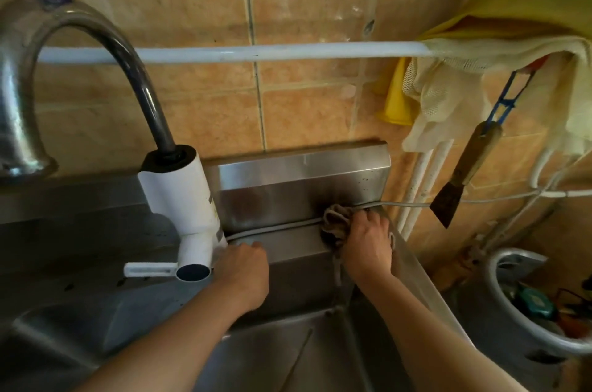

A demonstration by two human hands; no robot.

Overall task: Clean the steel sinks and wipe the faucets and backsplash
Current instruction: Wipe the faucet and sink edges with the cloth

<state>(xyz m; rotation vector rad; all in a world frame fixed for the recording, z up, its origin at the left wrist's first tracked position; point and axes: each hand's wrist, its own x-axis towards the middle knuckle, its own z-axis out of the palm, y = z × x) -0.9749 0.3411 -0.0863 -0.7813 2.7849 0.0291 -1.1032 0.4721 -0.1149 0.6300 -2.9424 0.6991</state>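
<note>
- Steel backsplash behind the sink, under the tiled wall; grey cable lying along its ledge.
- Right hand grasping a bunched brownish cloth, pressed on the backsplash near its right end, touching the cable.
- Left hand curled just beside the white faucet heater; cannot tell if grasping the cable or merely closed.
- Advice: wipe along the ledge with steady pressure, lift the cable, avoid pulling it, reach the corner.
</note>
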